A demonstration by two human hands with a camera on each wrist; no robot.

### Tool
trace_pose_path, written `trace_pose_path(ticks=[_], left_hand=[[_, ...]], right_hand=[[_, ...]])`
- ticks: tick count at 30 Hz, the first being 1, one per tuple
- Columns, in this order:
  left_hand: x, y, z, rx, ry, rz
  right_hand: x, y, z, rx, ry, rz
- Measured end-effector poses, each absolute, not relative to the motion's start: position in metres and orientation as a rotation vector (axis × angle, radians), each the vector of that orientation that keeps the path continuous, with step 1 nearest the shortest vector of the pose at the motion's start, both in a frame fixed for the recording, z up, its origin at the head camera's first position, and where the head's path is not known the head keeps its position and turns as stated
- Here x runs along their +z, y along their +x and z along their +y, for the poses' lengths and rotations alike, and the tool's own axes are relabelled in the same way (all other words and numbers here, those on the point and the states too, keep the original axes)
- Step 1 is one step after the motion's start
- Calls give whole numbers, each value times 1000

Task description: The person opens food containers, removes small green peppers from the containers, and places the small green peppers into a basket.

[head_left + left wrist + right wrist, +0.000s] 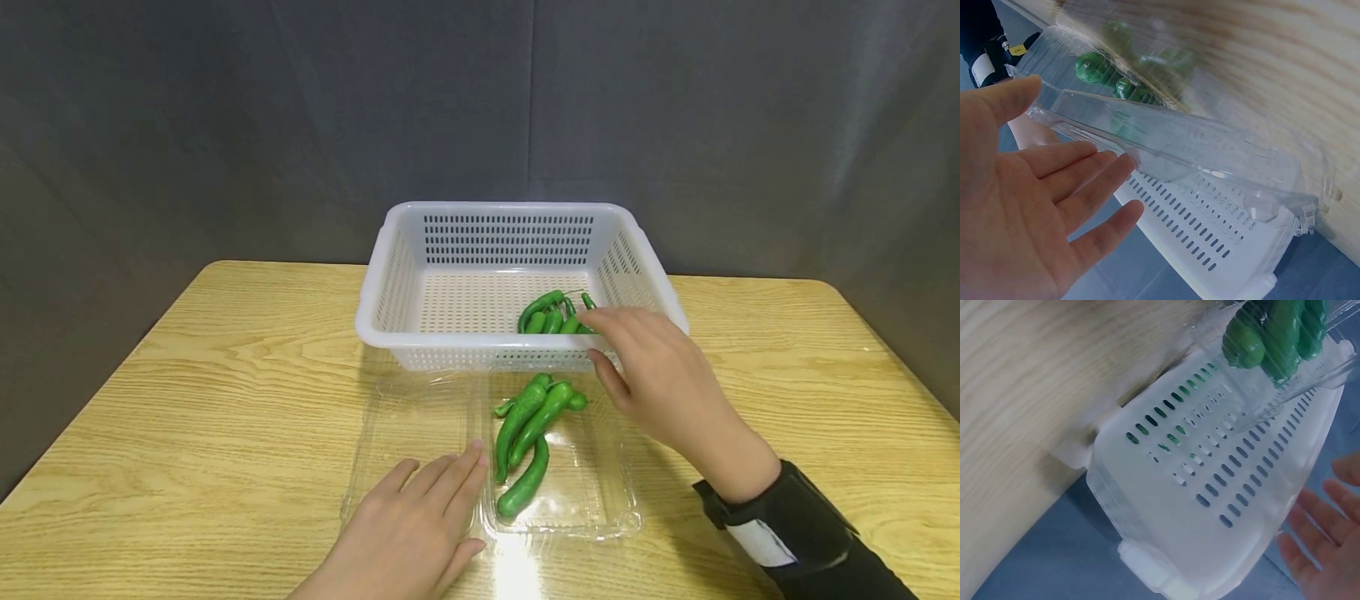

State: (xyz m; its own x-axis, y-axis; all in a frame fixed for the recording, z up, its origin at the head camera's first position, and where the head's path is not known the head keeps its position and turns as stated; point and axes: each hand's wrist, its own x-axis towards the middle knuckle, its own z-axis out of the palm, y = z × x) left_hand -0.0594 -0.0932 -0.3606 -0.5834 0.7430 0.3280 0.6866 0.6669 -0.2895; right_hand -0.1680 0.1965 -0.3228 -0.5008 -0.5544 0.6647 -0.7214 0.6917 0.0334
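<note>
Noting right hand (660, 379) relaxed, holding nothing, at the front rim of the white basket (480, 340). Green peppers (553, 322) lie inside it, long axes varied, just left of that hand, which is nearer; left hand (416, 517), fingers straight, lies at the clear clamshell (562, 532).

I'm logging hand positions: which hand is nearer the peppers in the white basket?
Right. The right hand is at the near rim of the white basket, close to those peppers; the left hand is farther off, at the clear container.
</note>
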Motion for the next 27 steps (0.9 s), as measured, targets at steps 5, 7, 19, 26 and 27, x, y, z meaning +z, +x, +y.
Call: trace_pose_path(ticks=[5, 7, 19, 26, 27], left_hand=[[-361, -59, -93, 176, -1119, -2447], [-361, -59, -93, 174, -1119, -2447], [-361, -60, -93, 183, -1111, -2437], [-361, -60, -93, 183, -1114, -2450], [-361, -60, -93, 182, -1114, -2448]], right_hand=[[-321, -165, 193, 312, 1079, -2181], [-321, -163, 190, 305, 1112, -2177], [-320, -155, 181, 273, 1203, -2146], [-319, -154, 178, 267, 1258, -2142], [-319, -153, 177, 267, 1262, -2146]])
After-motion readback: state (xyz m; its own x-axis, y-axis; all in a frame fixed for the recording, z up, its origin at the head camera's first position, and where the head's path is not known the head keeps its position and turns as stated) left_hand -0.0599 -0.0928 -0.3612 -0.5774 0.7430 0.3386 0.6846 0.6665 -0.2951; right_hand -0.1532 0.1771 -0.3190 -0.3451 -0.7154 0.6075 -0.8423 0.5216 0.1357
